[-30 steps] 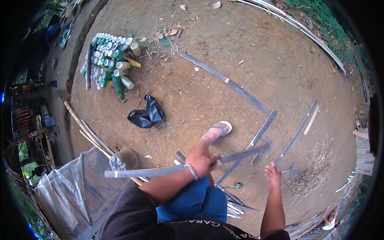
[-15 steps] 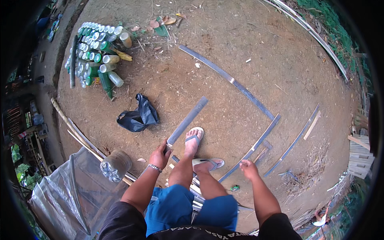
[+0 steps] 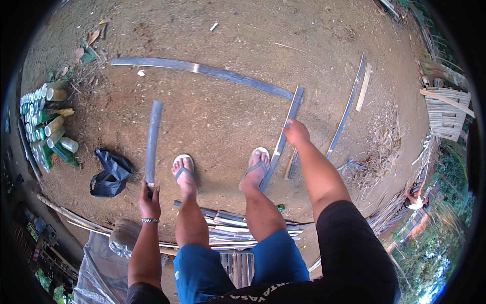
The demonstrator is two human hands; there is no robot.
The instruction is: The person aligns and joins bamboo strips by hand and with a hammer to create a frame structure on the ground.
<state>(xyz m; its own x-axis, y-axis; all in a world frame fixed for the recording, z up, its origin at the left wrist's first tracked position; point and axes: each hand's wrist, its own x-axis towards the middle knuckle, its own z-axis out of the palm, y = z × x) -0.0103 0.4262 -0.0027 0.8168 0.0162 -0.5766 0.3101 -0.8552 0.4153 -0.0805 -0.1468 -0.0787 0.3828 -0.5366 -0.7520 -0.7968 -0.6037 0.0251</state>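
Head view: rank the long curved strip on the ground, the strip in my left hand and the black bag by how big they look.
1. Long curved strip, longest by far.
2. Strip in the left hand, though it lies nearer the camera, so its true length is unsure.
3. Black bag, smallest.

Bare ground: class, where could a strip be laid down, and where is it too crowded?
Bare dirt lies between the long curved strip and the feet, bordered by the strip in the left hand and the slat by the right hand. More lies beyond the curved strip. Crowded: the stacked slats behind the feet, the bamboo tubes and the black bag at left.
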